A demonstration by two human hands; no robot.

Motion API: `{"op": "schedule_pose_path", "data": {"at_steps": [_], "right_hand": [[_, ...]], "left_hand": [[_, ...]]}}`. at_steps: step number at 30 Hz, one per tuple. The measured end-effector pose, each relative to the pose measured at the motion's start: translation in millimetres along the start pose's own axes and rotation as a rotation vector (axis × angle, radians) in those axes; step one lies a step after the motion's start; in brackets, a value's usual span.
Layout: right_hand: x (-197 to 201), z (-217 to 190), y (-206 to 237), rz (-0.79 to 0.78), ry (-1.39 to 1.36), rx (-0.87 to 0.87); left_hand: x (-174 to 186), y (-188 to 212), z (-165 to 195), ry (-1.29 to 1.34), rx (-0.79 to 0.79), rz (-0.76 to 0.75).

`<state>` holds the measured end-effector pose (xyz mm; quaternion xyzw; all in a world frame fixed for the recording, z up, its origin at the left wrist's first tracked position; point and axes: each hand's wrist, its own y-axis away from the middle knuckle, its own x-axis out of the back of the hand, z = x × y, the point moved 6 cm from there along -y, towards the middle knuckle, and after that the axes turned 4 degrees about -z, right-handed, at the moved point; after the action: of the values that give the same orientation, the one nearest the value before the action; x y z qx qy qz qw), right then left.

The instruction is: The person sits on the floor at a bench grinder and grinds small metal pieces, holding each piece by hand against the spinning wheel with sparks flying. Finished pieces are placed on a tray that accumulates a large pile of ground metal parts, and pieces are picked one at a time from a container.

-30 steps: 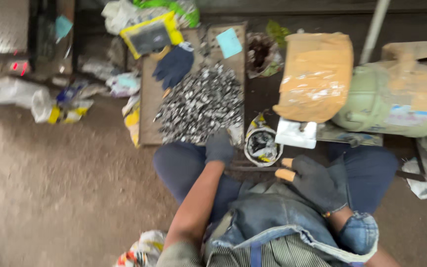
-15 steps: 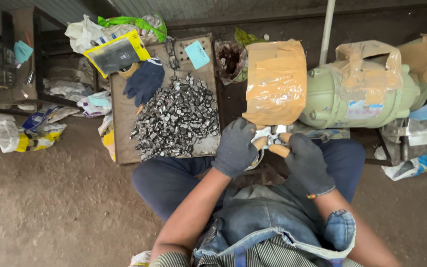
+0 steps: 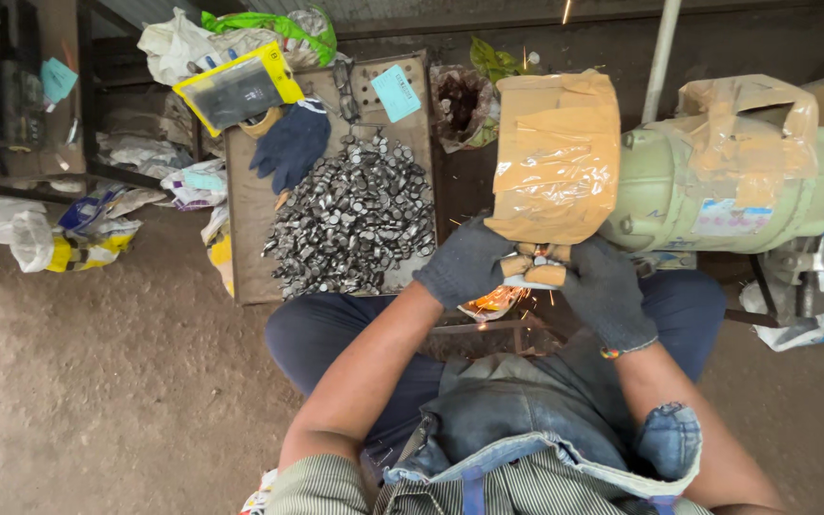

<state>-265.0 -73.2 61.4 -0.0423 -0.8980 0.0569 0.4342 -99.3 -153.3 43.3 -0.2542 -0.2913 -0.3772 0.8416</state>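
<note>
Left hand [image 3: 464,262]: gloved in dark fabric, just right of the frame's centre, fingers curled inward toward the other hand, fingertips pinched together.
Right hand [image 3: 607,291]: gloved in the same dark fabric, right of centre, fingers bent and closed, knuckles facing up.
Hands together: fingertips meet between the two gloves, close to touching; worn glove tips show pale.
Left forearm: bare, running from the lower middle of the frame up and right to the glove.
Right forearm: bare, rising from the lower right toward the centre, a thin coloured band at the wrist.
Elbows: both bent, held near the torso.
</note>
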Motion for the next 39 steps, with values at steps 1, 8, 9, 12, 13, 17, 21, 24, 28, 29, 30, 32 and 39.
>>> {"op": "schedule_pose_path", "data": {"at_steps": [1,8,9,12,13,17,21,24,28,29,30,32,39], "right_hand": [[-1,-1,-1,-0.011,-0.005,0.011],[2,-16,33,-0.12,0.061,0.008],[-2,-20,45,-0.169,0.101,0.064],[-25,-20,72,-0.236,0.053,0.135],[-36,-17,75,-0.266,0.074,0.148],[-66,-1,77,-0.365,0.049,0.06],[-70,1,73,-0.44,0.047,-0.013],[-60,-5,71,-0.392,-0.032,-0.063],[-48,-16,68,-0.377,-0.087,-0.114],[-44,-21,68,-0.385,-0.106,-0.112],[-39,-26,67,-0.394,-0.123,-0.109],[-29,-38,62,-0.395,-0.178,-0.087],[8,-68,49,-0.441,-0.225,0.162]], "left_hand": [[-1,1,0,0.01,0.014,-0.017],[-1,54,51,-0.326,-0.107,0.272],[-8,70,58,-0.351,-0.094,0.276],[-27,100,49,-0.231,-0.015,0.142],[-33,105,41,-0.155,0.016,0.073],[0,127,-47,-0.237,0.923,0.178],[34,124,-66,-0.39,0.935,0.324],[34,120,-67,-0.448,0.9,0.327],[23,115,-61,-0.535,0.824,0.338],[20,118,-61,-0.482,0.845,0.35],[16,122,-61,-0.427,0.866,0.363],[4,128,-55,-0.059,0.89,0.306],[-8,87,66,1.118,0.277,-0.02]]}}
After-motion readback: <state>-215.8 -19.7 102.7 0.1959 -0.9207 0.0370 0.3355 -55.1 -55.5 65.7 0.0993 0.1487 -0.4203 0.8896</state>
